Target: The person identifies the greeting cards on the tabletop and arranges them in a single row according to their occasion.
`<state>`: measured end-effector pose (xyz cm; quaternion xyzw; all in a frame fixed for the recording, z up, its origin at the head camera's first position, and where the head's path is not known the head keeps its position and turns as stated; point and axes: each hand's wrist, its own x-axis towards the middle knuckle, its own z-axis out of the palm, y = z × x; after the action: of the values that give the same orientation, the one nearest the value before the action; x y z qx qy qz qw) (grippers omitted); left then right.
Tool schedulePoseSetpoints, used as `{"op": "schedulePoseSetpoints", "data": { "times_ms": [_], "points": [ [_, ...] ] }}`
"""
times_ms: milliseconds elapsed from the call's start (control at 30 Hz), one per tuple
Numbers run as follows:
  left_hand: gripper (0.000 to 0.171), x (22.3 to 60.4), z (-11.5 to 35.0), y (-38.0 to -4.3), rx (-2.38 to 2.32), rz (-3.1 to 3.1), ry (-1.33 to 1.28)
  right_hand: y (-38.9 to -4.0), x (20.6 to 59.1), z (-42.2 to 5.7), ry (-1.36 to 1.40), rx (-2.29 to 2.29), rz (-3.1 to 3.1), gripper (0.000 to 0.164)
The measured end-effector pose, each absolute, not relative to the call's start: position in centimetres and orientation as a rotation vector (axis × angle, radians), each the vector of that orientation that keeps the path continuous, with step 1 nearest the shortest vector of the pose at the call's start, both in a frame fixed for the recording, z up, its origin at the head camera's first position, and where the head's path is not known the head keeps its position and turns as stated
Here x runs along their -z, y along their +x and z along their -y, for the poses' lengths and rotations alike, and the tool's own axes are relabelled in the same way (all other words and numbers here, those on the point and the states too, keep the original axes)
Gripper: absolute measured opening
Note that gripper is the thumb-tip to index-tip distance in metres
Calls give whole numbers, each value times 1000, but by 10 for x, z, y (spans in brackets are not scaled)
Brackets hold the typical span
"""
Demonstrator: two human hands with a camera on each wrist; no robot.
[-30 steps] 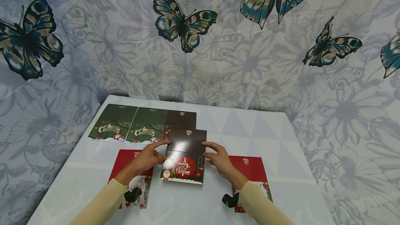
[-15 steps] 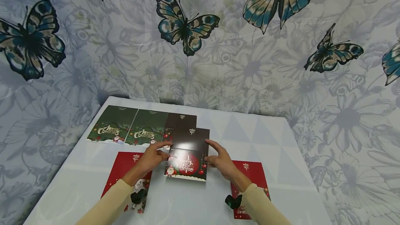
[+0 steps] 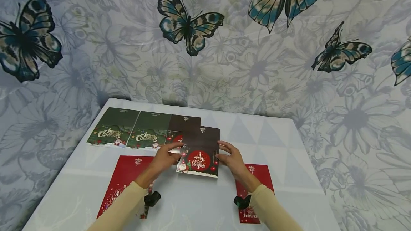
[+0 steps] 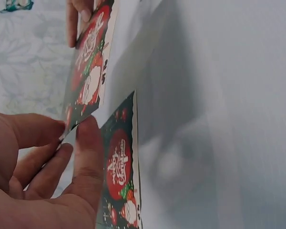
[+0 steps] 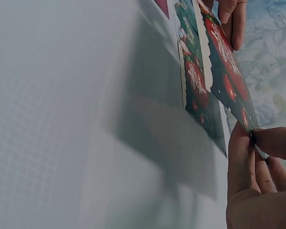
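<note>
Both hands hold a dark Christmas card (image 3: 199, 140) with a red round print, one at each side edge. My left hand (image 3: 164, 159) pinches its left edge between thumb and fingers, as the left wrist view shows close up. Opposite, my right hand (image 3: 233, 159) pinches the right edge, also plain in the right wrist view. The card is raised above the table, casting a shadow there. A matching dark card (image 4: 118, 167) lies flat behind and left of it, partly covered by the held one in the head view.
Two green "Merry Christmas" cards (image 3: 113, 126) lie side by side at the table's (image 3: 192, 202) back left, next to the flat dark card. One red card (image 3: 128, 170) lies under the left forearm, another red card (image 3: 257, 174) by the right. A butterfly-patterned backdrop (image 3: 205, 77) stands behind.
The held dark card has moved rightward and toward the back of the table, both hands going with it. More of the flat dark card's red print now shows.
</note>
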<state>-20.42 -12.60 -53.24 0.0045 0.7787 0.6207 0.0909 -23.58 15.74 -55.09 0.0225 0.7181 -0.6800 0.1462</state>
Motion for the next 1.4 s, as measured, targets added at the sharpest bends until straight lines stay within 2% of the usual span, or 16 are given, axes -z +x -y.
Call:
{"op": "schedulePoseSetpoints", "data": {
  "times_ms": [167, 400, 633, 933, 1400],
  "points": [
    [59, 533, 116, -207, -1846, -2226, 49, -243, 552, -165, 97, 1990, -2087, 57],
    [53, 533, 99, -207, -1815, -2218, 40, -253, 560, -178, 169, 2011, -2133, 62],
    [51, 535, 80, -212, -1809, -2220, 4, -257, 560, -189, 212, 1993, -2165, 54],
    [55, 539, 67, -222, -1844, -2155, -16, -260, 552, -195, 185, 1924, -2151, 68],
    [49, 546, 53, -224, -1807, -2225, -34, -266, 562, -204, 318, 1871, -2273, 49]
  ]
}}
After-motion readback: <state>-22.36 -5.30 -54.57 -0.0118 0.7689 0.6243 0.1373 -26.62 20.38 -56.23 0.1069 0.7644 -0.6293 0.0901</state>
